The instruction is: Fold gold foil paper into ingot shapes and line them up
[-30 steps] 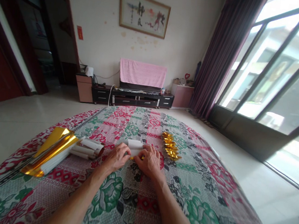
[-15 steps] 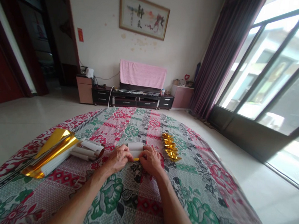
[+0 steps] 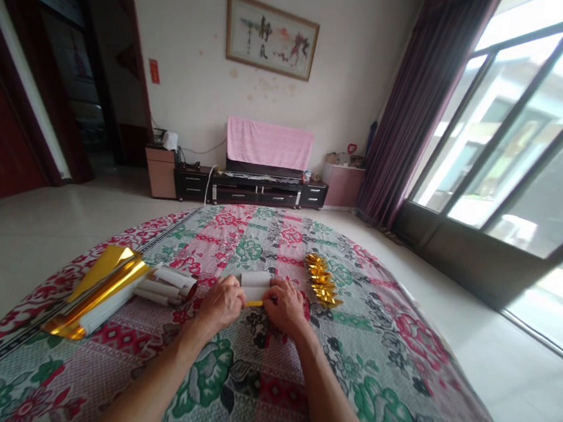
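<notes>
A small sheet of white-backed gold paper (image 3: 255, 285) lies on the patterned tablecloth between my hands, its far edge curling up. Along its near edge runs a narrow folded gold strip. The left end of that strip is pinched by my left hand (image 3: 224, 299), fingers closed. My right hand (image 3: 286, 304) grips the right end, its fingertips also pressed together. To the right sits a row of folded gold paper pieces (image 3: 323, 281). Rolled white-backed sheets (image 3: 165, 286) lie left of my left hand, beside larger gold foil sheets (image 3: 106, 293).
The round table wears a floral tablecloth (image 3: 381, 409). Beyond it, a low black TV cabinet (image 3: 258, 192) stands by the wall, with a pink cloth (image 3: 268, 144) draped over the screen. Purple curtains (image 3: 408, 103) and large windows are on the right.
My left hand has shifted slightly left along the folded edge, so more of the gold strip shows. The whole view has tipped a little; the other things lie as before.
</notes>
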{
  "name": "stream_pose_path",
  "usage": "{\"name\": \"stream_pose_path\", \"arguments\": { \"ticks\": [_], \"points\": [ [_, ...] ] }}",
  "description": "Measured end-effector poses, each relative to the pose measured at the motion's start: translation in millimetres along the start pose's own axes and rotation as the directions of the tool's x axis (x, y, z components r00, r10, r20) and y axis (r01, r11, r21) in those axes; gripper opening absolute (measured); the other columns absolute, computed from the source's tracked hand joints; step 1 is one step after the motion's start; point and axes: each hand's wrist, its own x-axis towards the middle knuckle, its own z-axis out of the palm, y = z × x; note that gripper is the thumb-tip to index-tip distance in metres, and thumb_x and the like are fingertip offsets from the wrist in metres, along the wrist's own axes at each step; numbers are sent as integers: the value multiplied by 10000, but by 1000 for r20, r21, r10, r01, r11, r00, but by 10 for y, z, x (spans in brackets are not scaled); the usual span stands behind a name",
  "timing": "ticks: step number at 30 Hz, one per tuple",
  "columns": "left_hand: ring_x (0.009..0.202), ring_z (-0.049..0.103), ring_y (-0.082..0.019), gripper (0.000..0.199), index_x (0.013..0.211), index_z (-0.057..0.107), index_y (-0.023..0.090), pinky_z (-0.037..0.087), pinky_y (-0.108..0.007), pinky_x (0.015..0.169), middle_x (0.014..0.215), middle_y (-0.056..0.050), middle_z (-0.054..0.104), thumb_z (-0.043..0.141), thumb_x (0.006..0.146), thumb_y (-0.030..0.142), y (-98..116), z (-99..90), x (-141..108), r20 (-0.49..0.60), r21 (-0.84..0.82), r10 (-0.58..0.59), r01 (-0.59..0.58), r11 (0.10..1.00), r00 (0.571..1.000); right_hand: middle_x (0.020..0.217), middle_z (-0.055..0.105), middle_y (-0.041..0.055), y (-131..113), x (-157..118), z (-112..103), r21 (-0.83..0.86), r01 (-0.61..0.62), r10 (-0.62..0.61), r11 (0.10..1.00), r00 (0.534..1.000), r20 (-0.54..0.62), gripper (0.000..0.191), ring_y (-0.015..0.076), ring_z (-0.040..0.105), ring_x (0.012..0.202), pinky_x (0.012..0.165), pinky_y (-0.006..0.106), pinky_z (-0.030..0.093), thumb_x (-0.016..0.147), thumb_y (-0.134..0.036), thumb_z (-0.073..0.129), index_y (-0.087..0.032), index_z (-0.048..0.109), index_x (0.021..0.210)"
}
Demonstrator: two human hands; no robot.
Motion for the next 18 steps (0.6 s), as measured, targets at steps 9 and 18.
{"name": "stream_pose_path", "arguments": {
  "ticks": [9,18],
  "points": [
    [851,506,-188,321,772,598,193,426,-309,798,818,-42,559,425,575,8,-47,-127,-55,-108,-49,75,-80,996,991,1142,589,-17,7,3,8,24,-9,9,1000,1000,-15,162,228,449,1114,921,388,304,714,-226,534,-277,688,723],
    [871,529,-162,216,864,660,207,440,-272,806,881,-50,548,485,758,139,29,-134,-70,-32,-116,249,-251,961,968,1119,600,-8,16,-4,25,30,5,-4,1000,999,-44,161,231,470,1070,882,378,315,710,-210,526,-255,680,702]
  ]
}}
